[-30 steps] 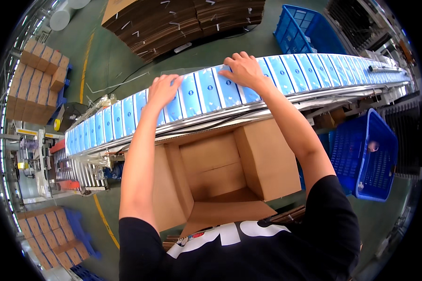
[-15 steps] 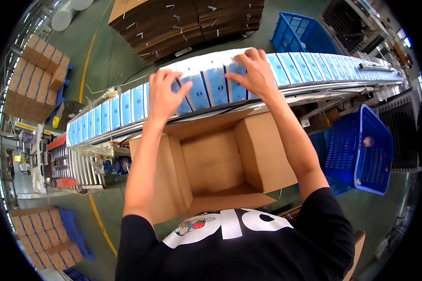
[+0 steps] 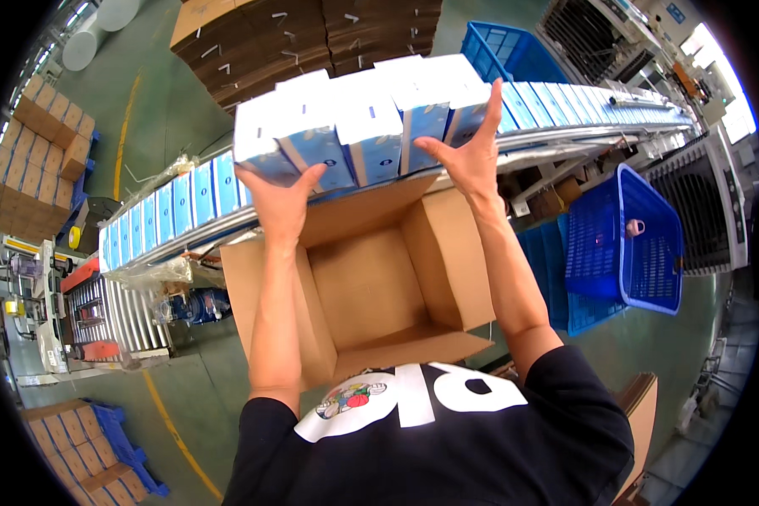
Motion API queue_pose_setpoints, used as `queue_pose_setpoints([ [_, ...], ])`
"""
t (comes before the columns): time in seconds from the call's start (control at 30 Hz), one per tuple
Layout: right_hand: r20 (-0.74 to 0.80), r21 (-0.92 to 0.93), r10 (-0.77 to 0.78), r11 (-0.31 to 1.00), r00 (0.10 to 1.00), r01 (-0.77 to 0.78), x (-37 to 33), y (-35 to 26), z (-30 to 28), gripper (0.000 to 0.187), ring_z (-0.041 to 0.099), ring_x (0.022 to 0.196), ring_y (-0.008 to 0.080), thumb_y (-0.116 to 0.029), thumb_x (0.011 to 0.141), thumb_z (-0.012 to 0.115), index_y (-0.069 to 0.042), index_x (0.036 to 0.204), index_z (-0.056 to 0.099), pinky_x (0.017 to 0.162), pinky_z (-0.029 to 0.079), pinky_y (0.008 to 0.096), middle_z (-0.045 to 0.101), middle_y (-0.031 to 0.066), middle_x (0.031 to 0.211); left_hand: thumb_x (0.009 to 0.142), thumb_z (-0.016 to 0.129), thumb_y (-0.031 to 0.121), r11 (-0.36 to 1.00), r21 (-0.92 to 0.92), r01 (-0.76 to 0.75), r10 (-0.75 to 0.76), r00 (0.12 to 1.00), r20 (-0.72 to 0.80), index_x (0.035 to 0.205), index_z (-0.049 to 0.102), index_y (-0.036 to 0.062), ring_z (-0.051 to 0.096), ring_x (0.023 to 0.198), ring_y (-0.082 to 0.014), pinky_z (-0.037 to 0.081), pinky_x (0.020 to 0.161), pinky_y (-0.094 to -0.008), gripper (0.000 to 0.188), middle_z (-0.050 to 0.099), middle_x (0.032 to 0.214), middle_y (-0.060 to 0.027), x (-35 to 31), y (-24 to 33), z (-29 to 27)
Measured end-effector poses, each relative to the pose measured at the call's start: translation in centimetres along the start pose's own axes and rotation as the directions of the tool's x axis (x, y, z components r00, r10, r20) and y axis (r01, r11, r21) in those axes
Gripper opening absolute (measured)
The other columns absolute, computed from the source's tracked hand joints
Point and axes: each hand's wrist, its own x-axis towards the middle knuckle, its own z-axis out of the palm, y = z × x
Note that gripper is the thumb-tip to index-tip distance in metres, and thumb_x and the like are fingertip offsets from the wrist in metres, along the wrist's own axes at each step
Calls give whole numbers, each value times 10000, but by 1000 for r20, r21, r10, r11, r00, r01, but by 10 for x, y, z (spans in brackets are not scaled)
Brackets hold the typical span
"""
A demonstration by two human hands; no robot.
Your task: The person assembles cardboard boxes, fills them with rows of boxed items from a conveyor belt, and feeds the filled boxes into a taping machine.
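Note:
Several white-and-blue tissue packs (image 3: pixel 369 126) stand side by side in a block, raised unevenly above the rest of the line. My left hand (image 3: pixel 280 204) presses on the block's left end, thumb along the front. At the other end my right hand (image 3: pixel 474 160) grips with thumb and fingers spread wide; some fingertips are hidden behind the packs. Just below the block, nearer my body, an open cardboard box (image 3: pixel 368 282) faces up with its flaps folded out and nothing inside.
More tissue packs (image 3: pixel 170 207) line the conveyor (image 3: pixel 557 150) on both sides. Flattened cartons (image 3: pixel 312 38) are stacked behind it. A blue basket (image 3: pixel 624 244) stands at right, a blue crate (image 3: pixel 514 52) at the back. Roller track (image 3: pixel 118 308) and pallets of boxes (image 3: pixel 38 160) lie left.
My hands have gone from resting over the packs to clasping a block of them at both ends. The block has risen and tilted, showing its white tops. The view has shifted slightly.

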Motion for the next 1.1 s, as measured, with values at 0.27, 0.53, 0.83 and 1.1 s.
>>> queue_pose_setpoints([
  [0.27,295,-300,47,953,954,46,-114,-76,-66,1205,547,1046,377,-457,539,830,-89,1434,111,874,454,407,509,230,1185,617,819,98,874,33,485,-484,862,151,1350,171,-4,430,1148,-268,400,947,-382,983,379,1264,-166,-154,66,-93],
  [0.53,745,-548,654,486,-133,-681,-302,73,3,673,547,1085,332,-617,803,431,-176,1312,434,907,436,411,541,207,1202,785,403,699,471,882,14,-880,-62,471,1241,498,64,500,1152,-327,386,966,-393,788,509,1249,-211,-214,-98,-77],
  [0.83,573,-693,678,701,-460,168,-367,142,57,599,444,1215,313,-494,857,438,-73,1282,469,991,369,394,471,145,1316,853,381,612,323,913,250,-885,-262,385,1352,404,134,248,1343,-282,200,1097,-339,692,308,1436,-120,-330,-219,-54],
  [1.1,713,-701,697,710,-72,-63,-281,141,104,546,460,1176,335,-383,801,594,-95,1250,480,950,403,433,467,188,1276,760,541,619,263,885,384,-940,-104,324,1403,279,73,268,1325,-336,243,1080,-368,883,271,1426,-225,-344,-240,-53],
])
